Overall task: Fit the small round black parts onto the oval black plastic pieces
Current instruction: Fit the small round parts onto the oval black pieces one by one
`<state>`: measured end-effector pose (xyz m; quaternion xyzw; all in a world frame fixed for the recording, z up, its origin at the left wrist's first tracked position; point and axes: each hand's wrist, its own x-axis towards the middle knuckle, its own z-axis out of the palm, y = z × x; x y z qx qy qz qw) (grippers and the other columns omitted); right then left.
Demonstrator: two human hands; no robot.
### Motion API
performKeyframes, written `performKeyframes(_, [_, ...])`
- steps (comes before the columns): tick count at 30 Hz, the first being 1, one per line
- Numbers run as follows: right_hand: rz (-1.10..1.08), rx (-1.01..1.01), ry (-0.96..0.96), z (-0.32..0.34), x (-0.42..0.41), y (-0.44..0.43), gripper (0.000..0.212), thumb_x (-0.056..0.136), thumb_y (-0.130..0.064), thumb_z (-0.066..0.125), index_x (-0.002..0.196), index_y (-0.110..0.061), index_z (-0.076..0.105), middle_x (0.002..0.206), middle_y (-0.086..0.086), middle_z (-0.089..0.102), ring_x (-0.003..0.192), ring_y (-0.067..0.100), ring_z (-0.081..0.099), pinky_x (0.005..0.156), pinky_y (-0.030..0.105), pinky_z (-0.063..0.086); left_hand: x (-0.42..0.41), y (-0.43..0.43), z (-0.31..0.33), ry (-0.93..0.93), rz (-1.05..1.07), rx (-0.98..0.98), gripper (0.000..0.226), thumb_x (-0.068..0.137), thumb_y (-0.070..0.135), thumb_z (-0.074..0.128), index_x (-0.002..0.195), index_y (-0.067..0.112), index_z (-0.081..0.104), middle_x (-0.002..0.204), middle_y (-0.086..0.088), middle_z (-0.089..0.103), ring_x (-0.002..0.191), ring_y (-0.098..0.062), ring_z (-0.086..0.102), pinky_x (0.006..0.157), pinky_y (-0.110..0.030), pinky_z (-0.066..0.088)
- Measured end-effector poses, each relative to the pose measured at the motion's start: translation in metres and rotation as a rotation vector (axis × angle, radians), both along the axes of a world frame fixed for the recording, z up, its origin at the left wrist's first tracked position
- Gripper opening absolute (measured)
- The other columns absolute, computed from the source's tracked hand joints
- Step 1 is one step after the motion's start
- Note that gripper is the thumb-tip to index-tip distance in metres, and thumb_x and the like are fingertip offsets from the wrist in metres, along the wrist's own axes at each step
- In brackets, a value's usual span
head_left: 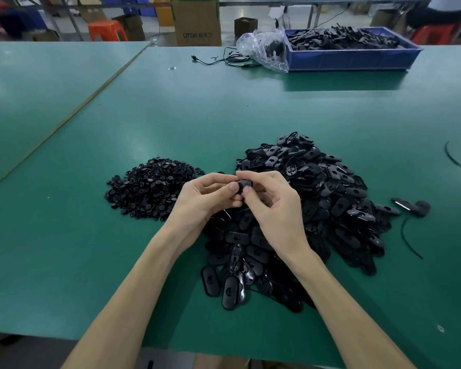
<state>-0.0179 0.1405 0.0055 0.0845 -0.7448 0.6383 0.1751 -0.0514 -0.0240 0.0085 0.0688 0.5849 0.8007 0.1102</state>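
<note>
A heap of small round black parts (149, 189) lies on the green table (171, 115) to the left of my hands. A bigger heap of oval black plastic pieces (328, 193) spreads to the right and under my wrists. My left hand (205, 198) and my right hand (272, 203) meet above the gap between the heaps. Both pinch one black piece (245, 185) between thumbs and fingertips. The fingers hide most of that piece, so I cannot tell whether a round part sits on it.
A blue bin (357, 57) of black parts stands at the far right, with a clear plastic bag (266, 49) and thin cables (224, 59) beside it. A loose black clip (413, 206) and thin black strips (410, 241) lie right of the oval heap. Cardboard boxes stand beyond the table.
</note>
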Motion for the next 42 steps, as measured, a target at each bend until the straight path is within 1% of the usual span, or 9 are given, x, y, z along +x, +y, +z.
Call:
performKeyframes(8, [0.014,0.003,0.001,0.0,-0.001,0.0,0.032,0.099,0.001,0.064,0.119,-0.019,0.079,0.11,0.002,0.067,0.096,0.015,0.072,0.082,0.024,0.059,0.0,-0.001,0.0,-0.036,-0.01,0.014,0.023,0.085,0.012,0.078,0.106,0.003,0.077,0.09,-0.016,0.074,0.075,-0.02,0.071,0.078,-0.028,0.06])
performKeyframes(14, [0.023,-0.001,0.006,-0.004,-0.002,0.0,0.032,0.099,0.0,0.065,0.121,-0.02,0.078,0.108,0.001,0.065,0.09,0.02,0.072,0.082,0.037,0.063,-0.002,-0.001,-0.002,-0.009,-0.016,-0.006,0.018,0.085,0.015,0.079,0.102,0.01,0.079,0.089,-0.014,0.074,0.073,-0.02,0.069,0.076,-0.028,0.059])
performKeyframes(18, [0.02,0.061,0.042,-0.004,-0.001,0.001,0.034,0.099,0.0,0.065,0.121,-0.022,0.077,0.106,-0.002,0.064,0.09,0.016,0.069,0.079,0.024,0.058,-0.002,-0.002,-0.001,0.005,-0.033,-0.044,0.018,0.086,0.016,0.08,0.102,0.009,0.078,0.089,-0.015,0.073,0.072,-0.02,0.067,0.074,-0.028,0.059])
performKeyframes(24, [0.002,0.093,0.023,-0.004,-0.003,0.003,0.024,0.097,-0.006,0.072,0.113,-0.022,0.08,0.106,-0.003,0.068,0.091,0.016,0.07,0.08,0.025,0.059,0.0,-0.001,-0.005,0.092,0.051,-0.159,0.023,0.086,0.013,0.08,0.104,-0.001,0.074,0.081,-0.015,0.074,0.067,-0.021,0.069,0.071,-0.029,0.06])
performKeyframes(27, [0.064,-0.059,-0.066,-0.002,-0.004,0.005,0.02,0.094,-0.01,0.076,0.109,-0.023,0.079,0.102,-0.001,0.075,0.09,0.017,0.074,0.08,0.03,0.061,0.001,-0.001,-0.004,0.105,0.057,-0.15,0.018,0.084,0.012,0.08,0.1,0.004,0.077,0.08,-0.017,0.074,0.065,-0.023,0.07,0.071,-0.029,0.06])
performKeyframes(29, [0.123,-0.144,-0.096,-0.001,-0.005,0.007,0.019,0.094,-0.008,0.076,0.109,-0.021,0.078,0.097,0.001,0.078,0.086,0.017,0.076,0.078,0.026,0.059,0.001,-0.002,-0.002,0.084,0.049,-0.115,0.019,0.081,0.013,0.082,0.099,0.007,0.079,0.08,-0.017,0.074,0.065,-0.024,0.07,0.07,-0.029,0.06])
performKeyframes(32, [0.154,-0.166,-0.097,0.0,-0.006,0.008,0.02,0.094,-0.006,0.075,0.107,-0.021,0.078,0.093,0.001,0.079,0.082,0.016,0.076,0.075,0.022,0.058,0.001,-0.004,-0.001,0.047,0.033,-0.086,0.021,0.077,0.013,0.083,0.097,0.008,0.08,0.08,-0.018,0.074,0.065,-0.024,0.071,0.069,-0.028,0.06])
performKeyframes(38, [0.119,-0.193,-0.115,-0.001,-0.006,0.01,0.021,0.093,-0.006,0.075,0.102,-0.024,0.078,0.088,-0.001,0.079,0.078,0.013,0.075,0.074,0.022,0.059,0.003,-0.003,0.002,0.052,-0.001,-0.088,0.022,0.081,0.011,0.08,0.103,0.006,0.081,0.087,-0.021,0.077,0.074,-0.026,0.074,0.076,-0.029,0.061])
performKeyframes(42, [0.091,-0.208,-0.141,-0.001,-0.005,0.013,0.016,0.092,-0.005,0.076,0.1,-0.019,0.078,0.088,0.001,0.079,0.076,0.013,0.075,0.073,0.022,0.058,0.005,-0.001,0.004,0.091,0.0,-0.121,0.018,0.082,0.009,0.079,0.101,0.01,0.082,0.09,-0.021,0.078,0.08,-0.026,0.077,0.078,-0.029,0.062])
